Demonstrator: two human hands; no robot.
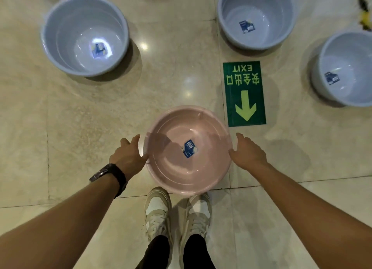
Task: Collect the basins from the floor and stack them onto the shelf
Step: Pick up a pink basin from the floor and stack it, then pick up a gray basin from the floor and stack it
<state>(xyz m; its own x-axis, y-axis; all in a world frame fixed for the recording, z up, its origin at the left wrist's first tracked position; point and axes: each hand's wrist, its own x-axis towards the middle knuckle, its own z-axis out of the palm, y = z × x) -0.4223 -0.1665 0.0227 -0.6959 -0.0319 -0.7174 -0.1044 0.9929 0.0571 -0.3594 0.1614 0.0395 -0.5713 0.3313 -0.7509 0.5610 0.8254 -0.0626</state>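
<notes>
A pink basin (188,150) with a blue label inside sits low in front of my shoes. My left hand (128,156), with a dark watch on its wrist, holds the basin's left rim. My right hand (248,153) holds the right rim, thumb against the edge. I cannot tell whether the basin rests on the floor or is just off it. Three pale blue basins stand upright on the floor: one at the far left (84,34), one at the far right of centre (256,17), one at the right edge (346,69). No shelf is in view.
A green EXIT floor sticker (244,93) with an arrow lies just right of the pink basin. Glossy beige floor tiles (60,128) stretch between the basins. My two pale sneakers (177,212) stand right behind the pink basin. A dark object's edge shows at the top left.
</notes>
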